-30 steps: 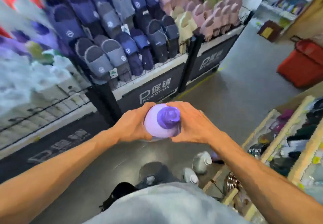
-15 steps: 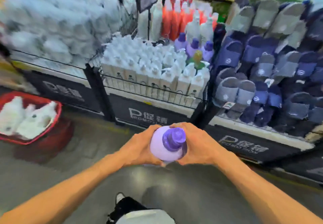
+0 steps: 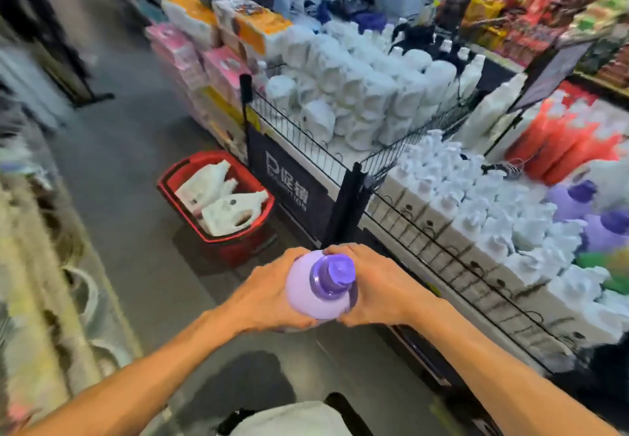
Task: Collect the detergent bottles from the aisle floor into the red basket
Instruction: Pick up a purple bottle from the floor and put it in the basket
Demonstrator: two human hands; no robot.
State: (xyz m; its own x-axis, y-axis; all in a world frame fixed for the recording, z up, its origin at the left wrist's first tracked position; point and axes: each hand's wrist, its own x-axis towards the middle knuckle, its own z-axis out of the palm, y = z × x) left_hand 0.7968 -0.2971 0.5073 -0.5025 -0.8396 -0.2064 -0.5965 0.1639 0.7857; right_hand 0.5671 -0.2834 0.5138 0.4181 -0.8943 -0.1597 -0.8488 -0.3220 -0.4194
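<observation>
I hold a lilac detergent bottle [image 3: 308, 294] with a darker purple cap upright in front of me. My left hand [image 3: 269, 294] grips its left side and my right hand [image 3: 377, 287] grips its right side. The red basket [image 3: 252, 197] stands on the aisle floor ahead and a little to the left, against the promotion stand. Inside it lie white detergent bottles [image 3: 221, 202], tipped on their sides. The bottle in my hands is nearer to me than the basket and apart from it.
A wire-fenced promotion stand [image 3: 343, 176] runs along the right, packed with white bottles, purple bottles [image 3: 578, 204] and orange ones. Stacked pink and orange packs [image 3: 211, 71] stand beyond the basket. Shelves with goods line the left. Grey aisle floor [image 3: 129, 170] stretches ahead.
The view has swung left along the aisle: the slipper rack is gone and the red basket now lies ahead, closer. Both hands keep the same grip on the lilac bottle.
</observation>
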